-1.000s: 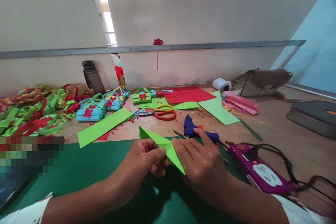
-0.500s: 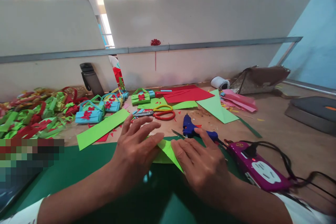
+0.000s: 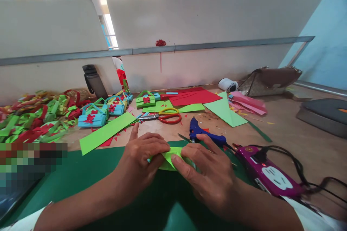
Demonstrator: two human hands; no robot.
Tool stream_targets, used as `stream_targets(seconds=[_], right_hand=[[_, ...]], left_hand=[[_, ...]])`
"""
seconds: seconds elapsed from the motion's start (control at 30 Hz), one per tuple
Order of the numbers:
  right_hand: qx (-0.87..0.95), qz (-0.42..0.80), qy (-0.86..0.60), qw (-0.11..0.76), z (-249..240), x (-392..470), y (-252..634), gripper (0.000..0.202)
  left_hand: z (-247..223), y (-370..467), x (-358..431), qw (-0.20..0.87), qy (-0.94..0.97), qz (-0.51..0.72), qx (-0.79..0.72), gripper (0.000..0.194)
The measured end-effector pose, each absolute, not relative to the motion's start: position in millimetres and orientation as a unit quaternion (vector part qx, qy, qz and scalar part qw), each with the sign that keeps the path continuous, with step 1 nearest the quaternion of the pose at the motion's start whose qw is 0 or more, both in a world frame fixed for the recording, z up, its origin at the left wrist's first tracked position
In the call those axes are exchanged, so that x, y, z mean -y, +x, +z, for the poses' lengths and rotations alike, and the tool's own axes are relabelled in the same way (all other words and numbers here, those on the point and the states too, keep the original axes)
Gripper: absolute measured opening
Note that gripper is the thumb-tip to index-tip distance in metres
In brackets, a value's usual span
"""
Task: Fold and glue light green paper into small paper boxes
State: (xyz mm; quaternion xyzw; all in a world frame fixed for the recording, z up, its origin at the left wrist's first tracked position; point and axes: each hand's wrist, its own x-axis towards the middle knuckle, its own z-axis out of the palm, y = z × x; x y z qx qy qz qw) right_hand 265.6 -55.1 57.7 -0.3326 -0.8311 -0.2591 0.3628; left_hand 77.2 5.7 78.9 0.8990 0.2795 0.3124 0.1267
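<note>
Centrally, in the lower half of the frame, a folded sheet point(image 3: 168, 166) of light green paper lies between two bare hands above a green mat point(image 3: 92, 175). The left hand point(image 3: 145, 155) is narrowed on the sheet's left end, its fingers drawn together across the upper edge and one finger raised; its thumb is partly hidden. The right hand point(image 3: 207, 169) holds the right end, thumb laid over the front and fingers curled behind, with one finger extended toward a blue glue gun point(image 3: 199, 132) just beyond. To the right, a purple power strip point(image 3: 267, 173) bears a black plug point(image 3: 260, 156). Scissors point(image 3: 159, 116) with red and yellow handles lie at mid-frame, near a long green strip point(image 3: 107, 134) left of center. Farther back are a green bag point(image 3: 146, 101) with a red bow, blue bags point(image 3: 92, 119), red sheets point(image 3: 202, 96), a pale green sheet point(image 3: 226, 111) and pink paper point(image 3: 248, 103). A heap of paper pieces point(image 3: 48, 115) occupies the left edge, near a dark bottle point(image 3: 94, 83). At right, behind the papers, stand a white roll point(image 3: 227, 85) and a brown handbag point(image 3: 271, 81); a gray case point(image 3: 322, 119) lies at the right edge.
</note>
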Motion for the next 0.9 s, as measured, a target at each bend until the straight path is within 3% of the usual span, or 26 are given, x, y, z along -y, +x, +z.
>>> stream_targets(seconds=[0.73,0.9], right_hand=[[0.826,-0.296,-0.335,0.343,60.8,49.3,266.4,0.028],[0.822,-0.31,-0.33,0.345,63.1,50.1,264.5,0.026]], left_hand=[[84.9,67.7,-2.6,0.21,0.907,0.218,-0.293,0.026],[89.4,70.2,0.0,0.223,0.902,0.202,-0.309,0.02]])
